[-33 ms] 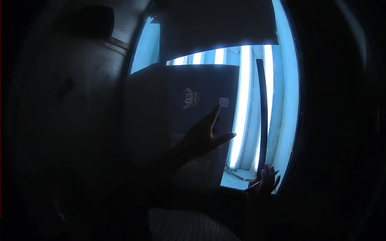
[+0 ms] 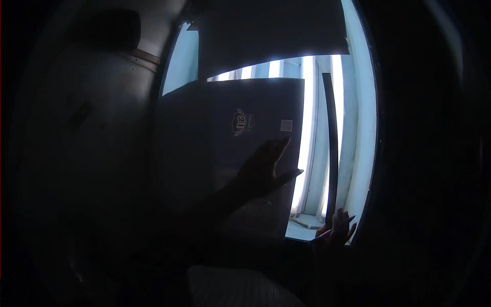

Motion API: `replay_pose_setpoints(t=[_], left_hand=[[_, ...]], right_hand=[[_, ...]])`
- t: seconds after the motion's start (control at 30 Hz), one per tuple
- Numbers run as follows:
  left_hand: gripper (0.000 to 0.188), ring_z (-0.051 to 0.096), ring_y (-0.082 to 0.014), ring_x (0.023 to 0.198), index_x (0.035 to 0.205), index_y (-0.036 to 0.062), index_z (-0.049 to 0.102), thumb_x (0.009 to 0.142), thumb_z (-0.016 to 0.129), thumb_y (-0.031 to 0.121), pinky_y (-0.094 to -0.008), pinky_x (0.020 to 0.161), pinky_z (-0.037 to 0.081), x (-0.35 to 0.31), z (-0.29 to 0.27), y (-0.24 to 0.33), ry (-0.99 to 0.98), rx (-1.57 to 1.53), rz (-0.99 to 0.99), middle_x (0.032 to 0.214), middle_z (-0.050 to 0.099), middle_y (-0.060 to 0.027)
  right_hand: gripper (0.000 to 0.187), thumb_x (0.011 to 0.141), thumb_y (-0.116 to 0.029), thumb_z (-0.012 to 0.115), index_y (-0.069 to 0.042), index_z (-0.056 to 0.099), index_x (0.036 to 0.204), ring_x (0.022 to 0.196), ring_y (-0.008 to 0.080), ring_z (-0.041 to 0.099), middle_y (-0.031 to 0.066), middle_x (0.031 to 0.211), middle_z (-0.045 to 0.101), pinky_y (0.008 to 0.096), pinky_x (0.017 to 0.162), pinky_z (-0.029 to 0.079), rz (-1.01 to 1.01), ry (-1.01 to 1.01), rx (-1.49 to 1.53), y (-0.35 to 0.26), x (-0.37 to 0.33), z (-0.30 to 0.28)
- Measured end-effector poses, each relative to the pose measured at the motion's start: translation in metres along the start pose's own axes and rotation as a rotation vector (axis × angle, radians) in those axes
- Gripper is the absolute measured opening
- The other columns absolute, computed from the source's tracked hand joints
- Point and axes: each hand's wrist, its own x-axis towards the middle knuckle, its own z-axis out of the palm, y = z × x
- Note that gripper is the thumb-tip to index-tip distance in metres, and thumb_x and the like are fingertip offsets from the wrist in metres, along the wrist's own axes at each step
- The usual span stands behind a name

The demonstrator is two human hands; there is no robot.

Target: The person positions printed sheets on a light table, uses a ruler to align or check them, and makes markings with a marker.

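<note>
A dark fabric panel (image 2: 245, 100) with a pale printed crest (image 2: 241, 123) and a small light square label (image 2: 286, 125) lies over a lit surface. My left hand (image 2: 263, 166) rests on the panel. Its index finger stretches up to just below the label, and the thumb points out at the panel's right edge. My right hand (image 2: 338, 230), mostly in shadow, is at the lower right corner of the lit surface. Its fingers are bent round what looks like a slim pen-like stick (image 2: 322, 235); the exact kind is too dark to make out.
Bright tubes (image 2: 308, 128) glow inside the pale blue light box (image 2: 360, 128). A narrow dark strip (image 2: 331, 133) lies lengthwise right of the panel. Another dark piece (image 2: 276, 30) covers the far end. A pale wall or board (image 2: 117, 82) stands at left.
The panel's right edge has shifted slightly right over the lights. My left index fingertip has moved off the label to just below it. The right hand has hardly moved.
</note>
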Motion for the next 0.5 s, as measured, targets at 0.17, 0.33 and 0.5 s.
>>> replay_pose_setpoints(t=[0.17,0.33,0.5], left_hand=[[0.081,0.015,-0.041,0.153,0.153,0.0111,0.038,0.092,0.061,0.06,-0.0655,0.117,0.016,0.026,0.037,-0.034,0.022,0.322,0.354,0.164,0.021,-0.021],[0.079,0.016,-0.0409,0.152,0.152,0.0093,0.04,0.092,0.06,0.057,-0.0674,0.116,0.015,0.028,0.055,-0.017,0.07,0.336,0.24,0.164,0.021,-0.0215],[0.076,0.018,-0.0406,0.152,0.151,0.0092,0.04,0.094,0.057,0.056,-0.0664,0.116,0.016,0.051,0.063,-0.004,0.199,0.358,0.2,0.163,0.023,-0.0218]], right_hand=[[0.078,0.088,-0.021,0.075,-0.006,0.032,0.152,0.145,0.0385,0.037,0.0204,0.155,0.039,0.0568,0.118,0.029,0.474,0.002,-0.038,-0.02,-0.022,-0.025],[0.075,0.088,-0.017,0.076,-0.007,0.035,0.15,0.141,0.0371,0.042,0.0235,0.15,0.042,0.0497,0.115,0.036,0.72,0.01,-0.016,-0.027,-0.064,-0.032],[0.063,0.089,-0.01,0.075,-0.007,0.045,0.145,0.121,0.0307,0.056,0.0186,0.129,0.056,0.0419,0.103,0.045,1.192,-0.219,0.341,-0.033,-0.052,-0.051]])
